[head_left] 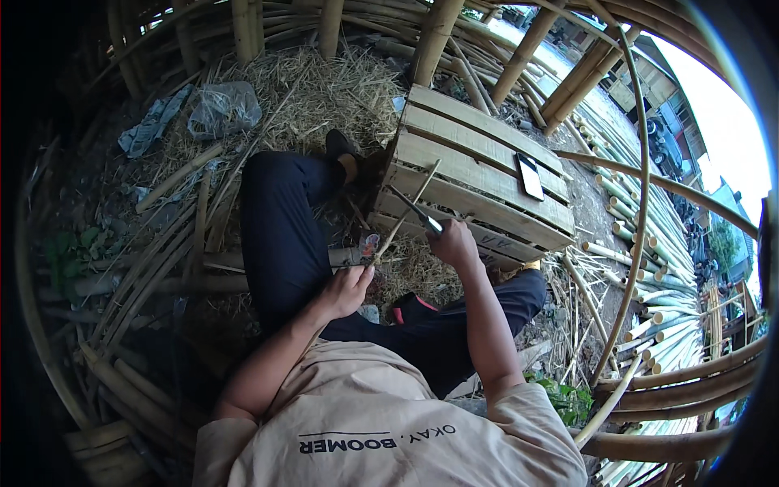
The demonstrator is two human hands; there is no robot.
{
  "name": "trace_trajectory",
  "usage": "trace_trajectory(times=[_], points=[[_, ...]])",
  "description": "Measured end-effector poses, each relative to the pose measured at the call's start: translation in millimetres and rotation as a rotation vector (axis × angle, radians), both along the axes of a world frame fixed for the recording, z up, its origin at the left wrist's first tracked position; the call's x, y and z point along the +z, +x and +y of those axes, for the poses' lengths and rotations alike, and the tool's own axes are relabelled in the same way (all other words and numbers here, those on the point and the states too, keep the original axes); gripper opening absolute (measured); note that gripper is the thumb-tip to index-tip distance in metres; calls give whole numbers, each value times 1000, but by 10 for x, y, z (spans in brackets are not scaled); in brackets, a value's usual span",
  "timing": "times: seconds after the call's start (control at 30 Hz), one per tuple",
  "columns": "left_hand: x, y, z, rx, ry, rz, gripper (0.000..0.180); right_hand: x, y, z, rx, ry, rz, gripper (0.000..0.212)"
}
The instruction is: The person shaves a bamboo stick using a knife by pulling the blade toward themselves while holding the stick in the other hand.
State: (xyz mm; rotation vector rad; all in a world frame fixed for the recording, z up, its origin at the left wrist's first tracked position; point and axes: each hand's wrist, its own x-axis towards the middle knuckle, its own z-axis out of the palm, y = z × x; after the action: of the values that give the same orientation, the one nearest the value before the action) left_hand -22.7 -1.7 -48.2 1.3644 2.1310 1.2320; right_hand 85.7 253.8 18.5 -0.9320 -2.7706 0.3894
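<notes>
Biggest: pale slatted wooden crate (479, 162), boxy, ahead and a bit right of the seated person, beyond both hands. Dry tan straw heap (312, 89) on the ground, far left of it.

Next: long thin tan strip, looks like bamboo (400, 225). Lower end at the left hand (350, 288); long axis runs away from the body and slants right, far tip in view against the crate's slats. Can't tell if it touches them.

Then: knife with narrow dark blade and grey-green handle (423, 216). Handle at the right hand (454, 243), blade points forward and left. Key relation: the 2 long axes cross in an X, in front of both hands, up the strip from the left hand. Right hand is the nearer of the 2 to that crossing. Blade contact with the strip: can't tell at this size.

Hands: left is curled nearly closed around the strip's lower end, above the lap; right is a tight fist on the handle, near the crate's closest edge.

Smallest: flat dark-screened phone with pale edge (529, 176), lying on the crate top, well apart from both hands.
</notes>
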Motion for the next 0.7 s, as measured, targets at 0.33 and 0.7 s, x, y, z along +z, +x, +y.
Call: trace_trajectory(times=[0.33,0.7], points=[[280,50,-9,63,-75,-4,40,94,-62,200,115,-174,-49,28],[165,-100,59,192,-59,341,35,-74,-322,77,101,30,204,26]])
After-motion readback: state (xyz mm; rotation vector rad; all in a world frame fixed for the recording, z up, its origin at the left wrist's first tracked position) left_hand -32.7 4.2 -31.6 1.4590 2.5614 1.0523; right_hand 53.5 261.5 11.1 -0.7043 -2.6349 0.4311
